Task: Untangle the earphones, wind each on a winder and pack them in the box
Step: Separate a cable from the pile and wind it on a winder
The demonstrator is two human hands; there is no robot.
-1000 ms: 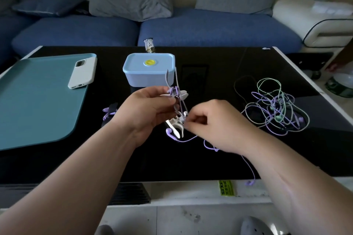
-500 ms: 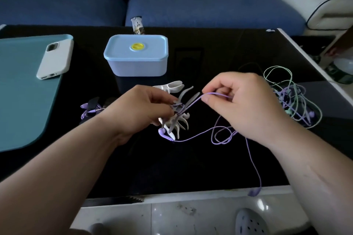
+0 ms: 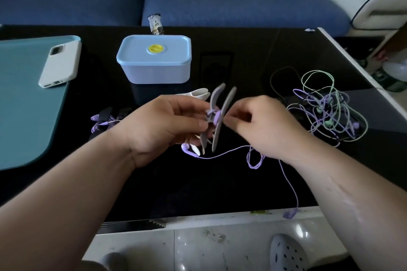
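Observation:
My left hand grips a grey bone-shaped winder above the black table, with a few turns of purple earphone cord round its middle. My right hand pinches that purple cord right beside the winder. The loose cord trails over the table, one earbud lies below the winder, and the plug hangs past the front edge. A tangle of purple and green earphones lies to the right. The light-blue box stands shut behind my hands. A wound purple set lies left.
A white winder lies just behind my left hand. A white phone rests on a teal mat at the left. A small wrapper sits behind the box. A blue sofa runs along the table's far edge.
My right hand has come back from the right to the winder with the cord, adding a turn. The winder now stands more upright in my left hand. The view dropped slightly.

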